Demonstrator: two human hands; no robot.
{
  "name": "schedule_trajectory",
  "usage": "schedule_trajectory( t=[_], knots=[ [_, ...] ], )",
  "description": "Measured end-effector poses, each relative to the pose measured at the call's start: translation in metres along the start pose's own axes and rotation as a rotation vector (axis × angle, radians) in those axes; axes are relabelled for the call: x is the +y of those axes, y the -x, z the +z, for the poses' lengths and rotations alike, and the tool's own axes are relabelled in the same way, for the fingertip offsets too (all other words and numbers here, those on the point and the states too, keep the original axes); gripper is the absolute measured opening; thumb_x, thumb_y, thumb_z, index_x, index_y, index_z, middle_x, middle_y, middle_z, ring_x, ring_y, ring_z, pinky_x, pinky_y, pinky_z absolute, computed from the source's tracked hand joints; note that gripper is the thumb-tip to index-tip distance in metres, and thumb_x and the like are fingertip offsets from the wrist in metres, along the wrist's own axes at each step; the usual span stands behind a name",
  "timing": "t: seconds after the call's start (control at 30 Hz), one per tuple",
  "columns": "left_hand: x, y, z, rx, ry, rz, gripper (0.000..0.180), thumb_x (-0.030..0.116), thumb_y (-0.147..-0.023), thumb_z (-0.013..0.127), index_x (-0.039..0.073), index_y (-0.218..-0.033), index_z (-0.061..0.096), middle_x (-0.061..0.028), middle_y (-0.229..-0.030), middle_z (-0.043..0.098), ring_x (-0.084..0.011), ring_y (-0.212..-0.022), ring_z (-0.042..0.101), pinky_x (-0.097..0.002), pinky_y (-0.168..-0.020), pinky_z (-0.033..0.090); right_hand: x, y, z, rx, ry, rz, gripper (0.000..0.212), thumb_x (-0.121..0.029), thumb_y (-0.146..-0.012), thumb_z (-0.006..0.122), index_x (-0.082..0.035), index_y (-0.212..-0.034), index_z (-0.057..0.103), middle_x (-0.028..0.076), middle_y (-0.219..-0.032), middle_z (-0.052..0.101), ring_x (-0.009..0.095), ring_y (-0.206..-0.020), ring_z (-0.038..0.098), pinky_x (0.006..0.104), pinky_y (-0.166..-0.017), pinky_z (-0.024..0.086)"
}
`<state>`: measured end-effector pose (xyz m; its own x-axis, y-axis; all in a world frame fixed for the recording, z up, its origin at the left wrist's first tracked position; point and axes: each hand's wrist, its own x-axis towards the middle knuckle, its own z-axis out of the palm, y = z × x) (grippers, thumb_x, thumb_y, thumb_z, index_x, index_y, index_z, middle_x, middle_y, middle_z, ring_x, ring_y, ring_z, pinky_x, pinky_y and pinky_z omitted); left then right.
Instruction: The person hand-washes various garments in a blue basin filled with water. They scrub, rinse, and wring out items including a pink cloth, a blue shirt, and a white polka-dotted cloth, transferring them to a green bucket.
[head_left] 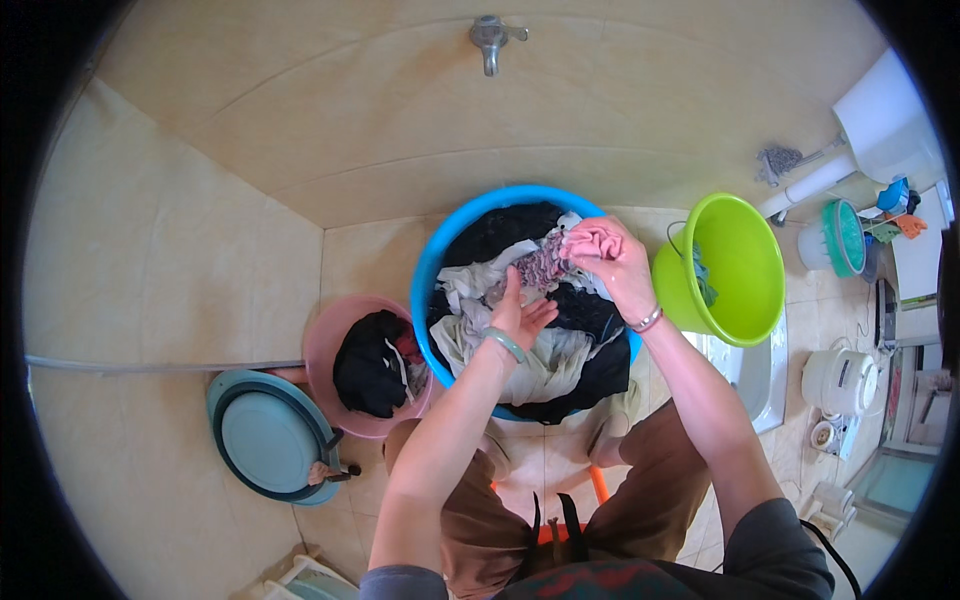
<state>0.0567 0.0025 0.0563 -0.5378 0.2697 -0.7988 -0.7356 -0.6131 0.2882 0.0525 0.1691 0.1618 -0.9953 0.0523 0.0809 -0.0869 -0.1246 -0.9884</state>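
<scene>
In front of me stands a large blue basin (424, 290) heaped with black and white clothes. Over the heap, my right hand (622, 272) pinches the bunched pink end of a small knit piece (543, 264), which looks like a sock. Its mottled pink and dark part hangs down to the left onto the white cloth (470, 284). My left hand (522, 320) is just below it, thumb up and fingers apart, holding nothing. Whether the left thumb touches the knit I cannot tell. Dark cloth (582, 312) lies between the hands.
A pink basin (320, 350) with dark clothes stands at the left, beside a folding grey-blue basin (265, 440). To the right is a lime green bucket (755, 270) with a cloth inside. A tap (490, 42) juts from the wall. My knees flank the blue basin's near side.
</scene>
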Motion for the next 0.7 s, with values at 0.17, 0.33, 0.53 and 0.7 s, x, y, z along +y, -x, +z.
schedule_trajectory(
  t=[0.17, 0.33, 0.53, 0.7],
  knots=[
    [-0.003, -0.013, 0.021, -0.361, 0.231, -0.083, 0.076, 0.064, -0.083, 0.058, 0.002, -0.128, 0.049, -0.0196, -0.126, 0.053, -0.0326, -0.111, 0.058, -0.0439, -0.1, 0.045, -0.064, 0.021, 0.011, -0.097, -0.055, -0.046, 0.029, 0.006, -0.072, 0.072, 0.0, -0.098, 0.063, 0.006, -0.101, 0.06, 0.015, -0.094, 0.059, 0.0269, -0.084, 0.048],
    [0.004, -0.021, 0.011, -0.718, 0.237, -0.015, 0.045, 0.042, -0.095, 0.05, 0.003, -0.116, 0.059, -0.0121, -0.116, 0.065, -0.0277, -0.105, 0.063, -0.0428, -0.095, 0.049, -0.087, 0.032, 0.017, -0.262, -0.105, -0.199, 0.026, 0.001, -0.073, 0.073, -0.001, -0.097, 0.062, 0.009, -0.107, 0.057, 0.019, -0.095, 0.058, 0.0295, -0.086, 0.045],
    [-0.008, -0.007, -0.003, -0.351, 0.109, -0.276, 0.032, 0.034, -0.098, 0.044, 0.014, -0.116, 0.061, -0.0044, -0.107, 0.068, -0.0222, -0.092, 0.065, -0.0385, -0.079, 0.052, -0.076, -0.017, -0.002, 0.021, -0.418, -0.146, 0.015, 0.002, -0.083, 0.061, -0.003, -0.097, 0.06, 0.006, -0.097, 0.062, 0.016, -0.089, 0.06, 0.0295, -0.08, 0.046],
    [-0.004, 0.031, 0.007, -0.56, 0.102, -0.26, 0.063, 0.067, -0.087, 0.047, 0.013, -0.118, 0.06, -0.0073, -0.102, 0.067, -0.0181, -0.081, 0.063, -0.0288, -0.06, 0.051, 0.022, -0.046, -0.039, 0.222, -0.346, 0.208, 0.012, -0.005, -0.084, 0.066, -0.01, -0.093, 0.06, -0.001, -0.089, 0.063, 0.01, -0.084, 0.059, 0.0287, -0.075, 0.047]
  ],
)
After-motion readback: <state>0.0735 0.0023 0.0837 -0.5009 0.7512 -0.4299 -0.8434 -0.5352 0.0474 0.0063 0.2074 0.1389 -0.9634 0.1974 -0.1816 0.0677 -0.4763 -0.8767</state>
